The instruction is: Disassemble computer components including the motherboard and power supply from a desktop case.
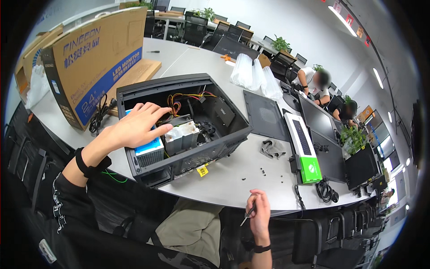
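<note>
**Open computer case on the bench, 2 hands at work**

Black computer case (188,130) lying on its side near the front edge of the grey bench (251,175), side panel off, inside open to view. Within: a bundle of orange, yellow and red wires (188,97) toward the back, a finned metal cooler (181,136) in the middle, a box with a blue-and-white top and mesh face (150,152) at the near left corner. Yellow tag (202,171) at the lower front edge.

Left hand (136,127) released, fingers spread, resting over the blue-topped box, fingertips reaching toward the cooler. Black band on that wrist.

Right hand (259,214) clenched round a thin screwdriver (248,216), held low, off the front edge of the bench, well apart from the case.

Loose on the bench right of the case: small black screws (262,171), a grey cloth (273,149), a flat dark side panel (265,115), a green-and-white box (303,150). Large cardboard box (96,58) behind the case at left.
</note>
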A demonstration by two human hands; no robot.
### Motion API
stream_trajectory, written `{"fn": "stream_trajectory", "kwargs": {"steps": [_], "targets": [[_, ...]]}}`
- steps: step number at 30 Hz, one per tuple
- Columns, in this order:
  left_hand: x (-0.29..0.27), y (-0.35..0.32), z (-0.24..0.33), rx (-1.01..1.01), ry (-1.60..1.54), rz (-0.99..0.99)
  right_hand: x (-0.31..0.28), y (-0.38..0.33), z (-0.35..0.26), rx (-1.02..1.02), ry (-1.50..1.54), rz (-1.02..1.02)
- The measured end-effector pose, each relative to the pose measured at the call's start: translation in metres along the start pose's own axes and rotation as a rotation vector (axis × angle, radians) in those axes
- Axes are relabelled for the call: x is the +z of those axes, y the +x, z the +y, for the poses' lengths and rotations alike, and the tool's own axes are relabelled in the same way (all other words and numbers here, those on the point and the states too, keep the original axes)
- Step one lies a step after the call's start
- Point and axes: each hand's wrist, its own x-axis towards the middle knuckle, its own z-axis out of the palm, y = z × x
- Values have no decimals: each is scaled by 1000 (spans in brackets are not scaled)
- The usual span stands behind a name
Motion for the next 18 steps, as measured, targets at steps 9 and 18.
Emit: {"fn": "stream_trajectory", "kwargs": {"steps": [9,18], "targets": [[-9,-3,-14,169,45,-74,42,55,-119,-96,-269,-124],[-31,-16,-36,156,-66,-209,112,182,-176,-266,-695,-242]]}}
